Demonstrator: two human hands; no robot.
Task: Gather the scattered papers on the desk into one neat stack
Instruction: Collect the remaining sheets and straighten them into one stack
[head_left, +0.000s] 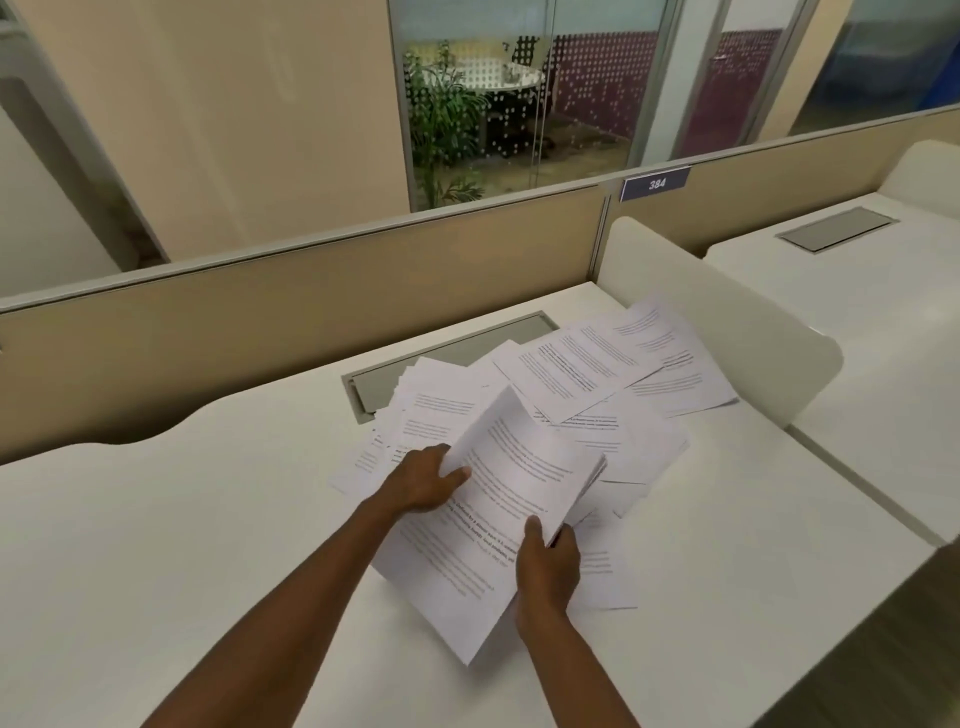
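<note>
My right hand (548, 569) pinches the sheaf's (498, 514) near edge, left hand (423, 478) gripping its side; thin, floppy, slippery sheets, so I'd hold opposite edges firmly.

white desk (156, 519) | beige partition (311, 312) | blue "384" sign (655, 183) | glass wall (519, 104) | potted plant (441, 119)

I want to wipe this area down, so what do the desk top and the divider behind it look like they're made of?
Desk top: probably laminate, smooth matte off-white with a soft sheen. Divider: seemingly beige fabric-covered panel, flat and dull, capped by a grey metal-looking rail.
</note>
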